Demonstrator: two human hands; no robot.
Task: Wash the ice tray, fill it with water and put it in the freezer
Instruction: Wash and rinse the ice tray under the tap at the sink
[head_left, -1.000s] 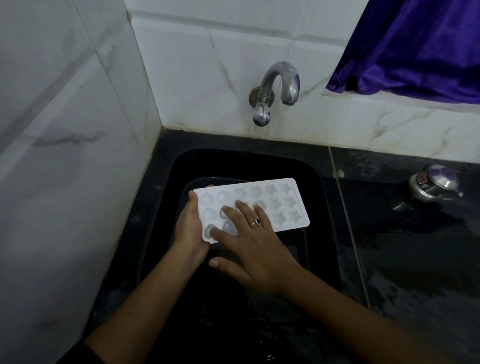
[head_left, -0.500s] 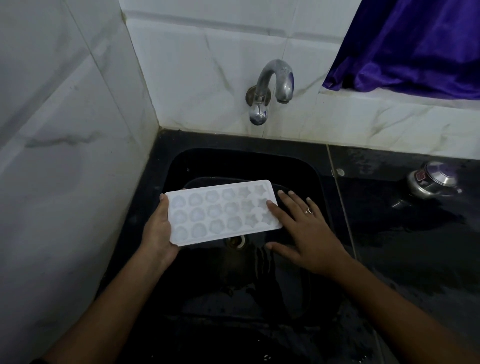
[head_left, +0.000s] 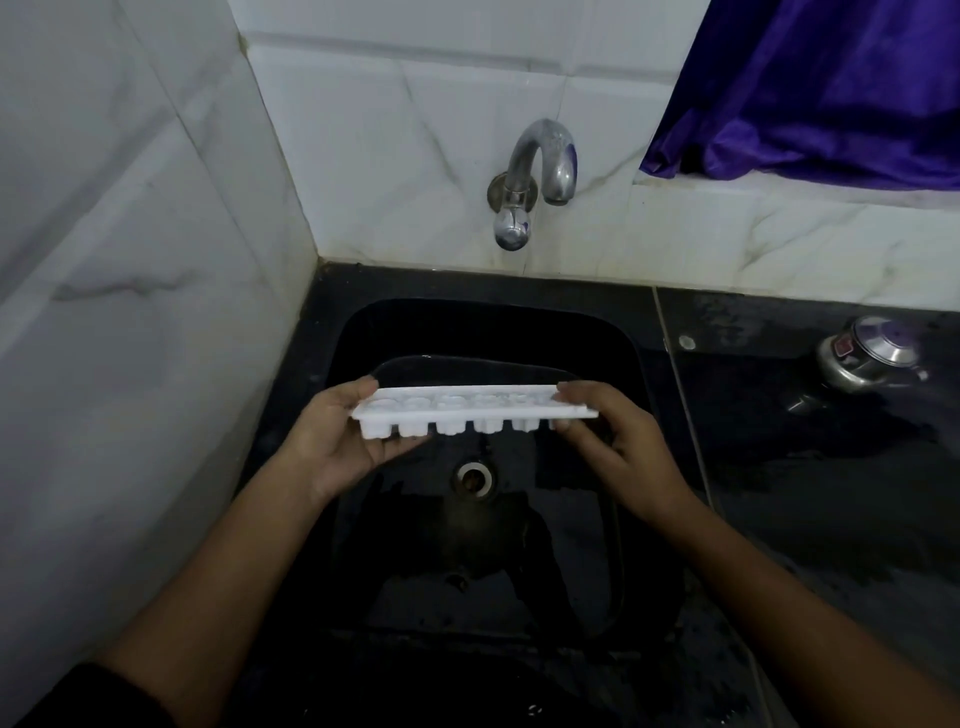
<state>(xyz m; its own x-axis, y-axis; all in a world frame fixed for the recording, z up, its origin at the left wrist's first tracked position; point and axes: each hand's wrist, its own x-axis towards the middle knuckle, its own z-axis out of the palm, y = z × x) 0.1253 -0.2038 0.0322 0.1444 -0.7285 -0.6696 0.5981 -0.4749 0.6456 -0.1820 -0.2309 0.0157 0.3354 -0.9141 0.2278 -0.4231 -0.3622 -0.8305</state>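
While we hold the ice tray (head_left: 467, 408) below the tap (head_left: 540, 166), long axis crosswise, our left hand (head_left: 332, 449) grips one end; right hand (head_left: 623, 452), nearer the tap, pinches the other.

Dim, cool light; white tiles (head_left: 389, 156) and tray (head_left: 467, 410) brightest, black sink (head_left: 493, 327) nearly lost in shadow. Small glints on tap (head_left: 540, 150), sheen on curtain (head_left: 831, 88). Wide-angle bending of wall lines toward edges. Focus fair, dark areas blocky, noisy

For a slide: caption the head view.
Left hand and right hand grip a white plastic ice tray over a black sink.
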